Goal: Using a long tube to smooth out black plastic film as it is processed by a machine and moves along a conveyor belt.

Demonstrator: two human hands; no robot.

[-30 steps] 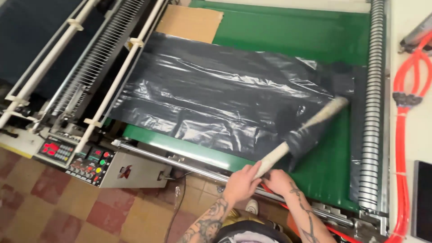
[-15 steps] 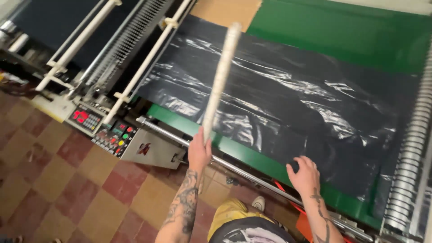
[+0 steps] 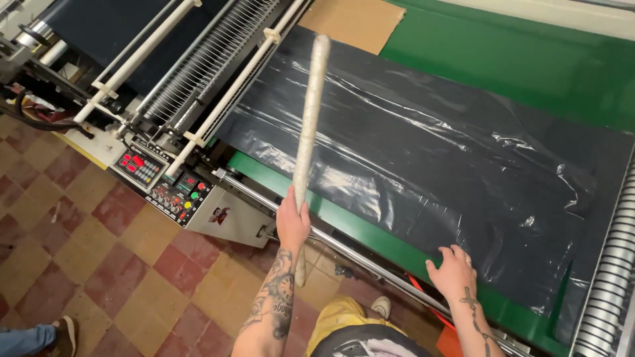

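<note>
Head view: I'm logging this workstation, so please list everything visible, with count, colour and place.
Rod: one, off-white, raised over the sheet's left part.
Plastic sheet: one, black, glossy, spread on the table.
Table: one, green top.
Cardboard: one, tan, top edge.
Control panel: one, grey with coloured buttons, left.
Rollers: one ribbed silver set, right edge.
Floor: red and tan tiles.
Another person's shoe: one, brown, bottom left.
Left hand: grips the rod.
Right hand: flat on the sheet's near edge.
</note>
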